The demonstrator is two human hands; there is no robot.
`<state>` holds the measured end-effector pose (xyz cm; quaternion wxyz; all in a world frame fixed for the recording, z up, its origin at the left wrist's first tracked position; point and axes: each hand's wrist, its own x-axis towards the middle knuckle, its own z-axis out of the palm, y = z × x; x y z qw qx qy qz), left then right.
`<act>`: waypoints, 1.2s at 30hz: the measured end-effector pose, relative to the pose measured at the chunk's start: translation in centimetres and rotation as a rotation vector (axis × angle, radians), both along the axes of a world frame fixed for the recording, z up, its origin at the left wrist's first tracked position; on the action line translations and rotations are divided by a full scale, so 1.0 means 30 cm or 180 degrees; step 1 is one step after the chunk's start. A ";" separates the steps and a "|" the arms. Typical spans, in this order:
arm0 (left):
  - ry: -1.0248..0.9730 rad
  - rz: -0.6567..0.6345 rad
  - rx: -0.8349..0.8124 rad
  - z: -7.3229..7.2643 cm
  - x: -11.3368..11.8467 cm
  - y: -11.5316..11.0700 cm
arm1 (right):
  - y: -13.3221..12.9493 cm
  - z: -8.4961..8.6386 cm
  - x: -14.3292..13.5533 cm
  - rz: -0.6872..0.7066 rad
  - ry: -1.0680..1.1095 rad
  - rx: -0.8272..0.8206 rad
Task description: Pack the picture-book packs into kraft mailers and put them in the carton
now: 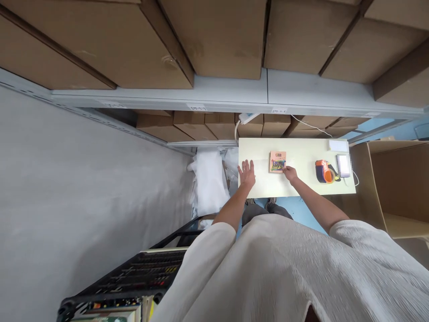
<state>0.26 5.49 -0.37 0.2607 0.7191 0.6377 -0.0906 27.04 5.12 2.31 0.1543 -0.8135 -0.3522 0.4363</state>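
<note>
A small pink book (278,162) with a colourful picture on its cover lies on the pale table (261,188). At the book's lower right corner, the fingers of my right hand (290,173) are closed on its edge. My left hand (247,173) rests flat on the left end of the table with its fingers spread, apart from the book. Farther right stands an orange and dark tape dispenser (324,171) with a roll of tape, which neither hand touches.
A phone-like device (343,165) and a white box (338,146) lie at the table's right end. Cardboard boxes (214,40) fill the shelves ahead. White wrapping (210,181) hangs at the left, a black crate of books (140,273) stands lower left, and a large open carton (375,179) is at right.
</note>
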 end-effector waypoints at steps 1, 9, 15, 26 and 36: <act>0.0037 -0.0018 0.0006 0.004 0.008 -0.007 | -0.035 -0.005 0.013 0.0007 -0.0003 -0.0033; -0.0349 -0.0513 0.0095 0.040 0.165 -0.141 | -0.176 -0.054 0.062 0.0147 0.0205 -0.0145; -0.0522 -0.0785 -0.0108 0.040 0.295 -0.216 | -0.189 -0.081 0.072 0.0508 -0.0022 -0.0210; -0.0473 -0.0918 -0.0140 0.048 0.431 -0.223 | -0.191 -0.135 0.174 0.0041 -0.0654 -0.0037; -0.0422 -0.1061 -0.0356 -0.009 0.489 -0.205 | -0.172 -0.133 0.159 0.0473 -0.1143 -0.0425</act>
